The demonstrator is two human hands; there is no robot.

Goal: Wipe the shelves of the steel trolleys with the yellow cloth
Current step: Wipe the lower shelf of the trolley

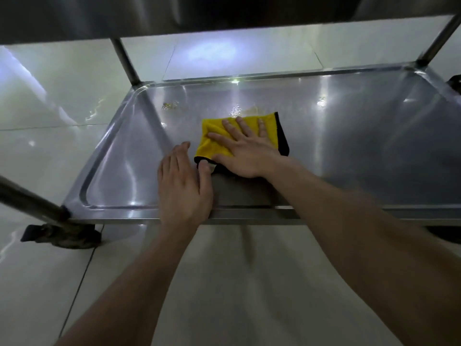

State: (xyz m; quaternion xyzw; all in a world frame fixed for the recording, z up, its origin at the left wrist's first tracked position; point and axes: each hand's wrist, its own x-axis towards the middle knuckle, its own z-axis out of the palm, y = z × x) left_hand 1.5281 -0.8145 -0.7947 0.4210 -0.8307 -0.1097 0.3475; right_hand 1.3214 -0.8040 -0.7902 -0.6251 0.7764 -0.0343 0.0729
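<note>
the yellow cloth [214, 143] lies in the middle of the frame, flat on the lower shelf [349, 151] of a steel trolley, a little left of the shelf's centre. it is a plush, folded piece, bright yellow on top, with a black edge showing along its right side and at its lower left corner. the right hand [245, 153] lies palm down on it, fingers straight and spread, pressing it to the steel. the left hand [183, 186] rests flat on the shelf just beside the cloth, near the front rim, fingers straight and together, its thumb tip touching the black corner. neither of the hands grips anything. just above the cloth a brownish smear [253, 110] and, further left, a patch of yellowish specks [171, 105] mark the shiny steel. an upper shelf [174, 16] fills the top of the frame, a castor [67, 234] sits at lower left, and glossy floor tiles [50, 96] lie around.
</note>
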